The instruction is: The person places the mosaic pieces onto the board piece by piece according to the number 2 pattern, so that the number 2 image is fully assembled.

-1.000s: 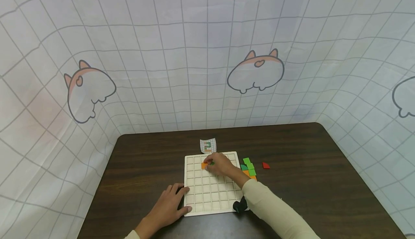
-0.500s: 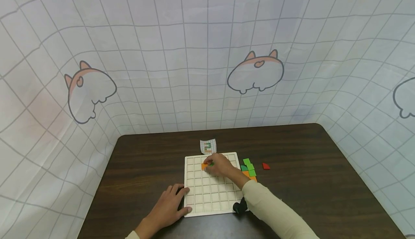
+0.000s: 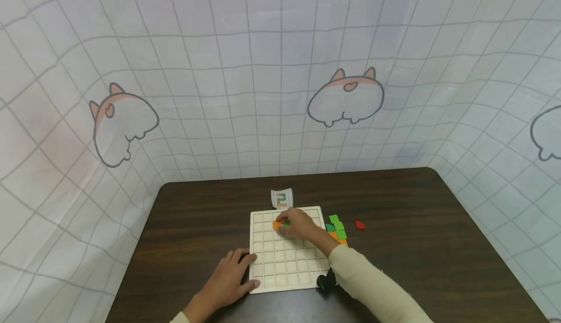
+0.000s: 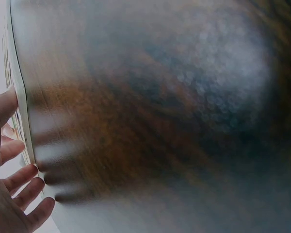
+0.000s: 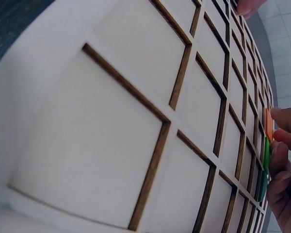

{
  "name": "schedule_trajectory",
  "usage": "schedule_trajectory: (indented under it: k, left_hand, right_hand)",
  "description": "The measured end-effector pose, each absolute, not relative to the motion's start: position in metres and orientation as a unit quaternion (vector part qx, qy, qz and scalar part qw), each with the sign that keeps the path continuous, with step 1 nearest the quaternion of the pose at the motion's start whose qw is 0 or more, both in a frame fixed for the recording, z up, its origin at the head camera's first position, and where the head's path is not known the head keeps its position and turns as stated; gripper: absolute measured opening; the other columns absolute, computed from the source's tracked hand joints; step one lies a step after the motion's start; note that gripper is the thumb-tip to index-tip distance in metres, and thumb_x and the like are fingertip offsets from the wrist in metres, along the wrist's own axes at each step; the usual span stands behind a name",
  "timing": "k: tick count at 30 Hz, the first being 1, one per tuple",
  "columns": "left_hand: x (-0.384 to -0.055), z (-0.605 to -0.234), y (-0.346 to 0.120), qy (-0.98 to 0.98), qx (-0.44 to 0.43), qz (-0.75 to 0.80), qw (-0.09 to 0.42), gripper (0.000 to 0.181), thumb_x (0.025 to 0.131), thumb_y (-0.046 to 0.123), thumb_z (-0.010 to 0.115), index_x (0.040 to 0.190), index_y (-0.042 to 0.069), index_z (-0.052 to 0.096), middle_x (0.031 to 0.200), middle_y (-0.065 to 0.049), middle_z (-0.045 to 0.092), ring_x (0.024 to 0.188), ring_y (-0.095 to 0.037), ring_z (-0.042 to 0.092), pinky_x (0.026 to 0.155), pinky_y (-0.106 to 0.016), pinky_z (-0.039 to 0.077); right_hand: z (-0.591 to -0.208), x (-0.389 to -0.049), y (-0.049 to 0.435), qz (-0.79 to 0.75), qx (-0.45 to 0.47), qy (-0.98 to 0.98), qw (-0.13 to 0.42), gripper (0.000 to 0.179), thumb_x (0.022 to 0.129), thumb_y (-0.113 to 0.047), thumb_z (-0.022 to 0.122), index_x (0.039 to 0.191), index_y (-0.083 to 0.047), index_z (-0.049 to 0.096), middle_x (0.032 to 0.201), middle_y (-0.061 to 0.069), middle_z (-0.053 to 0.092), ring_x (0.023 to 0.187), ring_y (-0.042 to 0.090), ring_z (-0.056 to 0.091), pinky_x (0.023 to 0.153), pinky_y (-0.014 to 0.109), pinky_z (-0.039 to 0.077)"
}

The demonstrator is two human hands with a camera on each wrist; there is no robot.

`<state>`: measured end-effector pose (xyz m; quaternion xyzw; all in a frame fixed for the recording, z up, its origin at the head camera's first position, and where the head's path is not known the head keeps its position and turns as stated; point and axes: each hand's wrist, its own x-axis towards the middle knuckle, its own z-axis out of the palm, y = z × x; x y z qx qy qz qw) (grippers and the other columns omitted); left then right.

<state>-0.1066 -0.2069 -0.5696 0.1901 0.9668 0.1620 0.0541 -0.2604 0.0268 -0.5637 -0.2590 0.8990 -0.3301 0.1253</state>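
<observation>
A cream grid board [image 3: 280, 267] lies on the dark wooden table. In the head view, my left hand [image 3: 225, 276] rests at its left edge, thumb and a fingertip on the rim. The left wrist view shows the left fingers [image 4: 26, 194] spread and fairly straight along that edge. My right hand [image 3: 300, 224] reaches over the upper part of the board, fingers bent, pinching an orange tile [image 3: 276, 225] at a grid cell. Right of it, partly behind the fingers, sits a green tile [image 5: 266, 154]. A darker green tile [image 5: 263, 187] follows in the right wrist view.
A small printed pattern card [image 3: 282, 198] lies behind the board. Along the board's right side are several green tiles [image 3: 337, 224] and orange tiles [image 3: 342, 240]. A red quarter-round tile [image 3: 360, 225] lies farther right. A black object [image 3: 325, 282] sits by the right sleeve [image 3: 372, 284].
</observation>
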Motion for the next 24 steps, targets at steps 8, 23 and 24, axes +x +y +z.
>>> schedule_trajectory:
  k: [8, 23, 24]
  left_hand:
    - [-0.107, -0.570, -0.207, 0.968, 0.189, 0.156, 0.054, 0.062, 0.092, 0.052, 0.068, 0.141, 0.017, 0.054, 0.140, -0.011, 0.050, 0.120, -0.029, 0.052, 0.094, -0.054, 0.046]
    - [-0.107, -0.568, -0.206, 0.967, 0.185, 0.166, 0.060, 0.062, 0.092, 0.051, 0.068, 0.142, 0.018, 0.053, 0.141, -0.012, 0.049, 0.122, -0.030, 0.051, 0.096, -0.054, 0.045]
    - [-0.107, -0.567, -0.206, 0.967, 0.185, 0.165, 0.060, 0.062, 0.092, 0.051, 0.068, 0.142, 0.018, 0.053, 0.141, -0.012, 0.049, 0.122, -0.030, 0.051, 0.096, -0.054, 0.045]
  right_hand:
    - [-0.560, -0.256, 0.037, -0.337, -0.280, 0.892, 0.109, 0.030, 0.091, -0.024, 0.075, 0.117, -0.010, 0.071, 0.107, 0.003, 0.070, 0.100, 0.019, 0.065, 0.085, 0.040, 0.052]
    - [-0.556, -0.259, 0.091, -0.393, -0.281, 0.871, 0.093, 0.028, 0.099, -0.021, 0.066, 0.121, -0.006, 0.068, 0.107, 0.004, 0.067, 0.063, 0.007, 0.051, 0.068, 0.028, 0.045]
    - [-0.556, -0.260, 0.095, -0.394, -0.279, 0.871, 0.093, 0.027, 0.099, -0.021, 0.065, 0.122, -0.006, 0.068, 0.107, 0.004, 0.066, 0.060, 0.007, 0.049, 0.066, 0.027, 0.044]
